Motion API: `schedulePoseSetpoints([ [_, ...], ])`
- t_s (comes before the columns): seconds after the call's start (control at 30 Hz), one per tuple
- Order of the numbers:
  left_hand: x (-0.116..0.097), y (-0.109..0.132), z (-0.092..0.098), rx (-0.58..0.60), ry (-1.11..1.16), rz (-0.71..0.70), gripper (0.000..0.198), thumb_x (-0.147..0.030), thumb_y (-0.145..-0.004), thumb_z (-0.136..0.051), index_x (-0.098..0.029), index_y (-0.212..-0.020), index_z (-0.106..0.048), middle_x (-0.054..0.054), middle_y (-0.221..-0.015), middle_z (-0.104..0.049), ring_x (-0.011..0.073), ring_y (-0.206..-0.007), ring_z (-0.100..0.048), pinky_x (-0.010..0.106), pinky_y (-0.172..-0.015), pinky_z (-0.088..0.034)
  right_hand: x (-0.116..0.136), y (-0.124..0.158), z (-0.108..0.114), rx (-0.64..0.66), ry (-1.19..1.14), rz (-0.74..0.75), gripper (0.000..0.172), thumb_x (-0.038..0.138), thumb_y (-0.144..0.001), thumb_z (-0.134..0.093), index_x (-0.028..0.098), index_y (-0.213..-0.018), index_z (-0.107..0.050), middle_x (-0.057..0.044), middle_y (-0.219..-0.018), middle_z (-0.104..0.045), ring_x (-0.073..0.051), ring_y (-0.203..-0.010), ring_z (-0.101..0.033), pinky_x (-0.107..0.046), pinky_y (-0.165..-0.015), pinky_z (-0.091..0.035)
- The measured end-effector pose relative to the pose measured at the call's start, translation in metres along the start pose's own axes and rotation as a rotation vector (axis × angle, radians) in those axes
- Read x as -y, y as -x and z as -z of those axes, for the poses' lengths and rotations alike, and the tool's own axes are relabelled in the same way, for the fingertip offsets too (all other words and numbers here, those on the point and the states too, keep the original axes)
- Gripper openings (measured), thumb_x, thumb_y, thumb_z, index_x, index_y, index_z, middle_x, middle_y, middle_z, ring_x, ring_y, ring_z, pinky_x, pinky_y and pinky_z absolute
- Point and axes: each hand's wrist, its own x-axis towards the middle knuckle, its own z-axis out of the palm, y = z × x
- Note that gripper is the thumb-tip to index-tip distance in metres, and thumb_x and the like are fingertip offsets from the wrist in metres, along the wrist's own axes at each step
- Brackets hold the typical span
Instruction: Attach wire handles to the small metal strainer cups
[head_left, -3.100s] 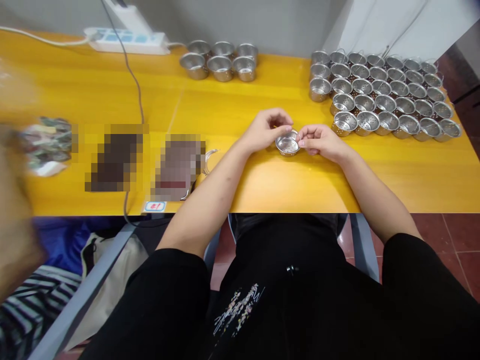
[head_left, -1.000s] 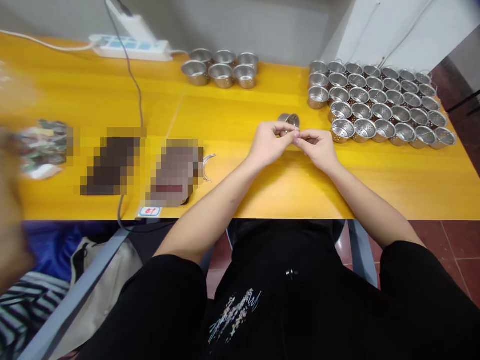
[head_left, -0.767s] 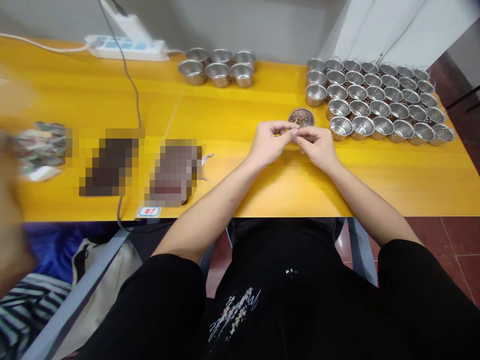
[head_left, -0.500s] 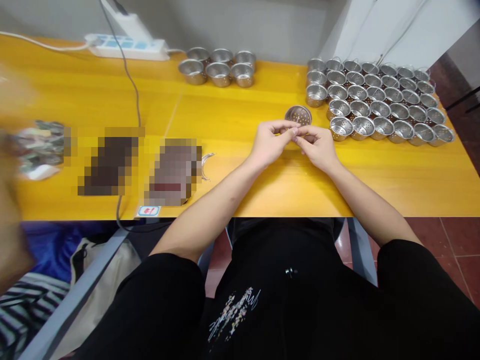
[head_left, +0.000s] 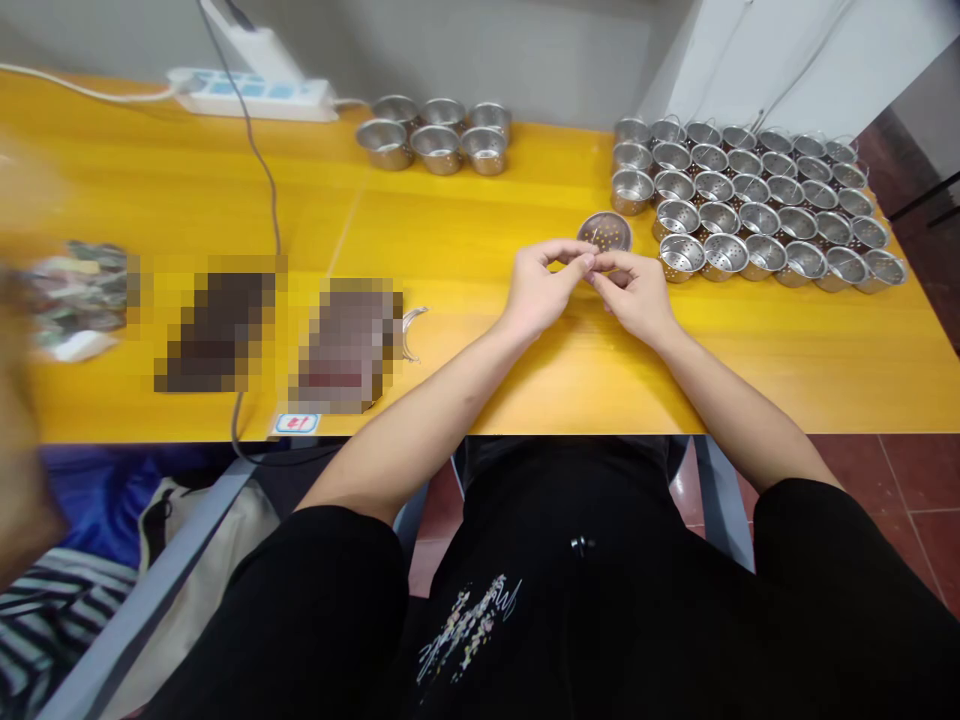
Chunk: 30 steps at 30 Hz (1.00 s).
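Note:
A small perforated metal strainer basket [head_left: 606, 230] sits tilted just beyond my fingertips, its holed inside facing me. My left hand [head_left: 547, 283] and my right hand [head_left: 634, 290] meet in front of it, thumbs and fingers pinched together. Between them is a thin wire handle belonging to the basket, mostly hidden by the fingertips. Whether both of its ends are hooked to the rim cannot be made out. Several loose curved wire handles [head_left: 409, 333] lie on the yellow table, left of my left forearm.
Rows of strainer baskets with handles [head_left: 765, 255] stand at the right. A smaller group without visible handles [head_left: 437, 148] stands at the back. A power strip [head_left: 255, 97], cable [head_left: 259, 145], two blurred-out dark objects [head_left: 349, 345] and a crumpled pile [head_left: 82, 295] occupy the left, beside a blurred arm [head_left: 22, 430].
The strainer basket has shifted slightly to the right behind my fingers. Less of the wire shows above the fingertips. Both hands stay pinched in nearly the same place.

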Motion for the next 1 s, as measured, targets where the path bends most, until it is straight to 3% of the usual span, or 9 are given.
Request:
schedulePoseSetpoints([
  [0.23, -0.001, 0.001, -0.004, -0.033, 0.014, 0.002, 0.01, -0.027, -0.1, -0.095, -0.023, -0.108, -0.099, 0.006, -0.111, -0.096, 0.0221, -0.102, -0.084, 0.037, -0.106, -0.069, 0.005, 0.0, 0.0, 0.0, 0.012, -0.049, 0.067, 0.09, -0.098, -0.09, 0.023, -0.099, -0.087, 0.003, -0.061, -0.062, -0.016, -0.047, -0.053, -0.034, -0.052, -0.033],
  [0.47, -0.009, 0.001, -0.007, -0.044, -0.028, 0.054, 0.006, -0.023, -0.102, -0.094, -0.023, -0.107, -0.096, 0.006, -0.111, -0.094, 0.0217, -0.104, -0.084, 0.037, -0.112, -0.068, 0.008, 0.0, -0.002, -0.013, -0.008, -0.059, 0.071, 0.094, -0.096, -0.09, 0.024, -0.091, -0.083, -0.002, -0.078, -0.076, -0.015, -0.053, -0.055, -0.034, -0.051, -0.036],
  [0.8, -0.005, 0.002, -0.005, -0.041, -0.009, 0.008, 0.011, -0.028, -0.103, -0.097, -0.023, -0.113, -0.097, 0.009, -0.118, -0.094, 0.0234, -0.104, -0.084, 0.04, -0.109, -0.07, 0.006, 0.001, -0.003, -0.009, 0.034, -0.019, 0.071, 0.096, -0.103, -0.082, 0.026, -0.092, -0.084, 0.0, -0.066, -0.063, -0.018, -0.054, -0.052, -0.036, -0.056, -0.035],
  [1.0, -0.008, 0.006, -0.008, -0.022, -0.05, -0.023, 0.02, -0.026, -0.098, -0.097, -0.022, -0.117, -0.101, 0.009, -0.118, -0.097, 0.0236, -0.103, -0.085, 0.04, -0.107, -0.07, 0.005, 0.002, -0.002, -0.057, 0.01, -0.003, 0.065, 0.091, -0.105, -0.081, 0.027, -0.096, -0.088, -0.002, -0.075, -0.071, -0.018, -0.057, -0.054, -0.036, -0.057, -0.039],
])
